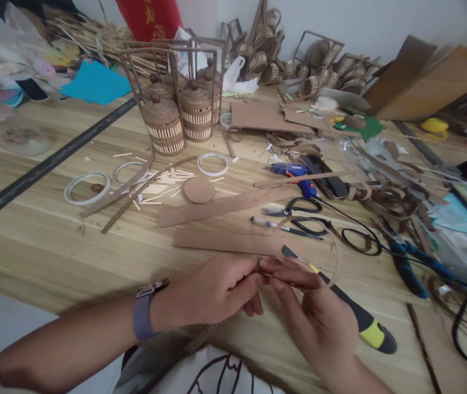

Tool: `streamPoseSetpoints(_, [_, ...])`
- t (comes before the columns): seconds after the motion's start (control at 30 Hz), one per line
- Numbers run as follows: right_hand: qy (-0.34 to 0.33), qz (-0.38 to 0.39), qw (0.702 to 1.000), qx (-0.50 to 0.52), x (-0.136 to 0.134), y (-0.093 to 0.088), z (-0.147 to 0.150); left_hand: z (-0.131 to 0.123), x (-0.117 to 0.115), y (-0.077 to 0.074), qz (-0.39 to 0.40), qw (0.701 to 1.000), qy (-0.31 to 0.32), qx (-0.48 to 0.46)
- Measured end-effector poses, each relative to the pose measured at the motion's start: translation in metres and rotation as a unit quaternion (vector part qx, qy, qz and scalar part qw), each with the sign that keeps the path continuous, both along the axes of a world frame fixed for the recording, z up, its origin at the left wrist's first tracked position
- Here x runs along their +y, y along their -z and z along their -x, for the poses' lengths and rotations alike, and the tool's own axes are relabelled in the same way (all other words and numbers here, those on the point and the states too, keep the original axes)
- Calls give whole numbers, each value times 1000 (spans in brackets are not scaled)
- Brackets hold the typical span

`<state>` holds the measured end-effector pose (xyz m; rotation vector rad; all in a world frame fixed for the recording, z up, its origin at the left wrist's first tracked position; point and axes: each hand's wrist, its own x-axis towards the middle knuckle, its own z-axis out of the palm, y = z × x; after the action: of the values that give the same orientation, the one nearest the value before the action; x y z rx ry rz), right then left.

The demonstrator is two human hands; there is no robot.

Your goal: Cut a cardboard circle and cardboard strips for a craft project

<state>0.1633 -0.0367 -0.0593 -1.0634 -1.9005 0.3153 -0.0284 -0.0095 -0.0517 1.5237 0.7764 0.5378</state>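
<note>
My left hand point(227, 287), with a watch on the wrist, and my right hand point(315, 306) meet fingertip to fingertip above the near table edge. Both pinch a narrow brown cardboard strip point(336, 260), whose thin end loops up behind my right hand. The part between the fingertips is mostly hidden. Below my left hand a ridged strip point(204, 336) shows; whether it is the same piece I cannot tell. A flat cardboard band point(225, 241) lies just beyond my fingers. A yellow and black utility knife point(356, 312) rests under and beside my right hand.
Scissors point(295, 208), a pen point(282, 227), a blue glue gun point(295, 172) and pliers point(408, 262) lie to the right. Tape rings point(88, 189), small wooden sticks point(155, 189) and a cardboard disc point(198, 190) lie ahead. Lantern-like baskets point(162, 123) stand farther back.
</note>
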Motion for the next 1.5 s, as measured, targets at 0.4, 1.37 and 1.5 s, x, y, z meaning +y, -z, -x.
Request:
streamPoseSetpoints(0.4, [21,165,974,154,1,-2,0,1,3,-2,-27,1000,11,-1])
streamPoseSetpoints(1.37, [-135,506,808,269,9,-15,2,0,-3,0,-53,997,36,39])
streamPoseSetpoints(1.5, [-179,572,665,444,9,-16,1,0,-14,-20,-124,986,39,102])
